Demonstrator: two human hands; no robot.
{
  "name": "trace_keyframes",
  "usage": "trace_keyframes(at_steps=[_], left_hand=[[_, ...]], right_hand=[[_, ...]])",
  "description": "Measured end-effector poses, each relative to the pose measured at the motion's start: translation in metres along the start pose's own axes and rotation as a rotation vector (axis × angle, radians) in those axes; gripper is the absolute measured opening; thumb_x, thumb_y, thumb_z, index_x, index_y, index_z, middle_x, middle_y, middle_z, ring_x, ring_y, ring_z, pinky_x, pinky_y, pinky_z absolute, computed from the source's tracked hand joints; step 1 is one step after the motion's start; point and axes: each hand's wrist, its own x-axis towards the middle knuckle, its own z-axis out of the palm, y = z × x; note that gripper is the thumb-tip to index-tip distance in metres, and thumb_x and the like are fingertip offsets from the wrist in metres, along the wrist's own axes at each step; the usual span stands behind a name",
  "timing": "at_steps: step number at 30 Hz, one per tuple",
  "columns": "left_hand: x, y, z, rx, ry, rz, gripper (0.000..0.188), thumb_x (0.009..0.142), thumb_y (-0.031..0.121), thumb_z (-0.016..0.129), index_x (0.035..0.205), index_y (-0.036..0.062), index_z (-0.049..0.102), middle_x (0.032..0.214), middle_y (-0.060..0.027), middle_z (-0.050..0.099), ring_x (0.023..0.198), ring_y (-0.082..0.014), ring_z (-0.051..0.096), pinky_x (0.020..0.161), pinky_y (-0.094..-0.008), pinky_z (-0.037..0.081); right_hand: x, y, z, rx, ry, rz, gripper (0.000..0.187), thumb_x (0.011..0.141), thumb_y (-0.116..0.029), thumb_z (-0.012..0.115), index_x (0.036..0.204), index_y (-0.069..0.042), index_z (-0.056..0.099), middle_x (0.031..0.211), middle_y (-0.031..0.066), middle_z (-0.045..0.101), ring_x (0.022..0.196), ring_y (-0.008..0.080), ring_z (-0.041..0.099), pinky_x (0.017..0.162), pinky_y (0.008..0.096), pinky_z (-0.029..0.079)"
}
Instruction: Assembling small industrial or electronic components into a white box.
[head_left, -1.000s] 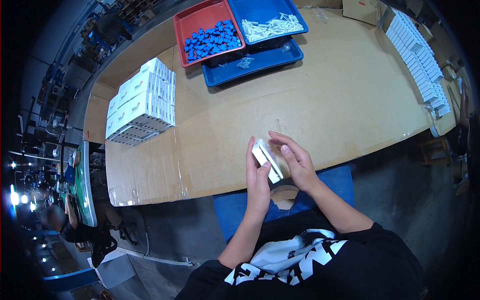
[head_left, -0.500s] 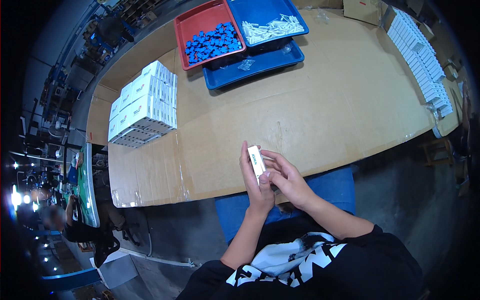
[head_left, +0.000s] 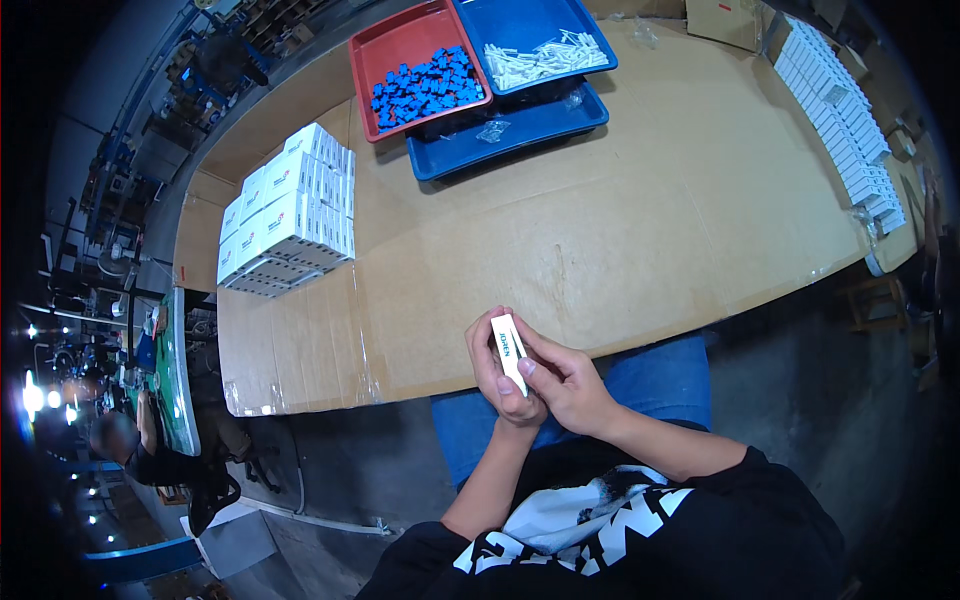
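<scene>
Right now, a small white box (head_left: pixel 507 347) sits between the two hands, held over the near edge of the table (head_left: pixel 620 230), a little left of that edge's middle. It tilts slightly, its narrow printed face turned up. The left hand (head_left: pixel 484 362) cups it from the left, fingers bent and closed against its side, thumb at its lower end. The right hand (head_left: pixel 572 388) closes in from the other side, fingers clamped on the box and thumb laid along its lower right edge. Some fingertips are hidden behind the box, so their exact contact is hard to judge.

Along the table's left edge stands a block of stacked white boxes (head_left: pixel 285 215). By the far edge, a red tray (head_left: pixel 405 38) holds a heap of blue pieces (head_left: pixel 425 90); just beside it, a blue tray (head_left: pixel 515 22) carries loose white sticks (head_left: pixel 545 58). Another, lower blue tray (head_left: pixel 460 163) extends nearer, with clear plastic (head_left: pixel 491 131) in it. Long rows of white boxes (head_left: pixel 838 115) line the right edge, and a cardboard box (head_left: pixel 722 22) stands by the far right corner.
</scene>
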Motion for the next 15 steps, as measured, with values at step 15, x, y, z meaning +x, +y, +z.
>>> trace_keyframes(at_steps=[15], left_hand=[[-0.0030, -0.0081, -0.0002, -0.051, 0.003, -0.015, 0.097, 0.092, 0.075, 0.033, 0.138, -0.0101, 0.048, 0.130, -0.0216, 0.051, 0.120, -0.0312, 0.054, 0.105, -0.0431, 0.043]], right_hand=[[0.0011, 0.0024, -0.0044, -0.193, -0.014, -0.111, 0.054, 0.109, -0.016, 0.054, 0.157, 0.004, 0.040, 0.146, 0.0174, 0.059, 0.128, 0.0163, 0.057, 0.107, 0.0299, 0.046]])
